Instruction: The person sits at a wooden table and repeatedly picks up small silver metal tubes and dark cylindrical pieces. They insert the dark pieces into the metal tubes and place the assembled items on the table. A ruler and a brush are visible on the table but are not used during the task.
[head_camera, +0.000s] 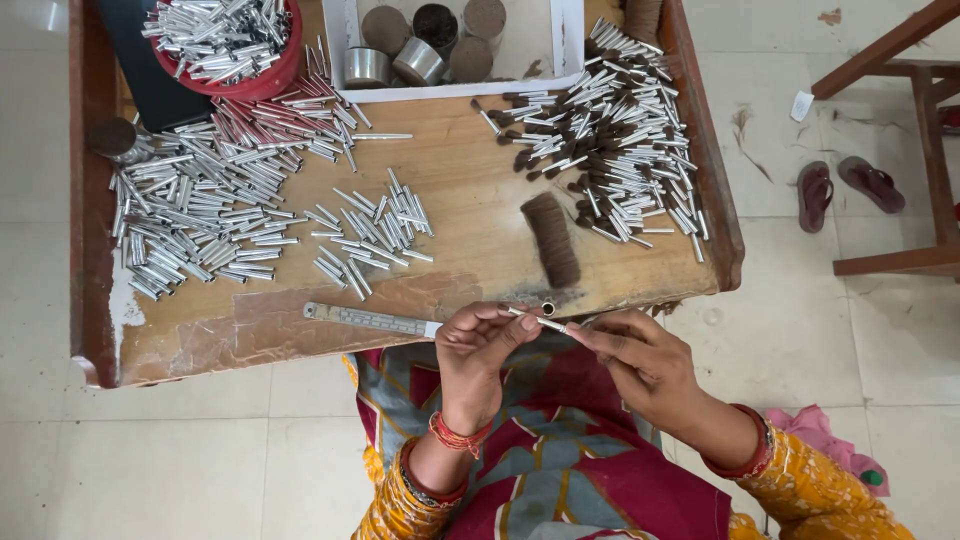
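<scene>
From my head camera I look down on a wooden table. At its far edge sits a white tray, rectangular, holding round brown-topped tins; left of it stands a red round bowl heaped with silver tubes. A dark flat slab lies under the bowl's left side. No label is readable from here.

My left hand and right hand meet just past the table's near edge, over my lap. Both pinch one small silver tube between fingertips, fingers closed narrow on it. Its long axis runs left to right, tilted slightly, the right end a touch nearer me.

On the table, loose silver tubes spread on the left, a smaller cluster in the middle, and brown-tipped tubes pile on the right. A brown fibre bundle lies lengthwise near to far, just beyond my hands. A metal ruler lies along the near edge, left of my left hand.
</scene>
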